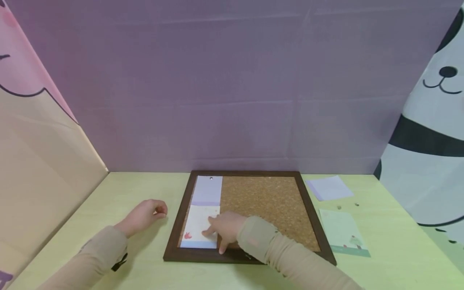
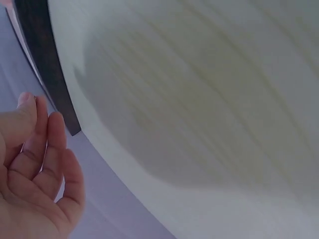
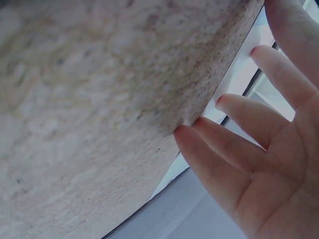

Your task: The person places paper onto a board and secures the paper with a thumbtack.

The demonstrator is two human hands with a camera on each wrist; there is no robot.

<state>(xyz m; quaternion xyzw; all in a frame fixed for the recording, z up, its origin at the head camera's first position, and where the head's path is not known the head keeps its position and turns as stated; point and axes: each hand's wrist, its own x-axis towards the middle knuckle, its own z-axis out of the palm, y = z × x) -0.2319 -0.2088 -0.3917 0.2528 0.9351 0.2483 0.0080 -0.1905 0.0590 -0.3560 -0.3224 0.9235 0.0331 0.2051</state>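
Observation:
On the framed corkboard [image 1: 268, 209], my right hand [image 1: 229, 227] rests with fingers spread over a white note sheet [image 1: 199, 225] with a red figure and a blue bottom band. In the right wrist view its fingertips [image 3: 187, 134] touch down at the sheet's edge beside the cork. Above that sheet lies a lilac-edged sheet [image 1: 208, 191] with a small pin [image 1: 211, 178] at its top. Left of the board, my left hand [image 1: 145, 215] hovers over the table, thumb and index tips together [image 2: 26, 99]. Whether something tiny sits between them is unclear.
To the right of the board lie another lilac sheet [image 1: 330, 188] and a green-edged sheet [image 1: 344, 231] with a tree print. Two small pins [image 1: 357, 204] are between them on the pale table [image 1: 145, 185]. A purple cloth [image 1: 239, 88] hangs behind.

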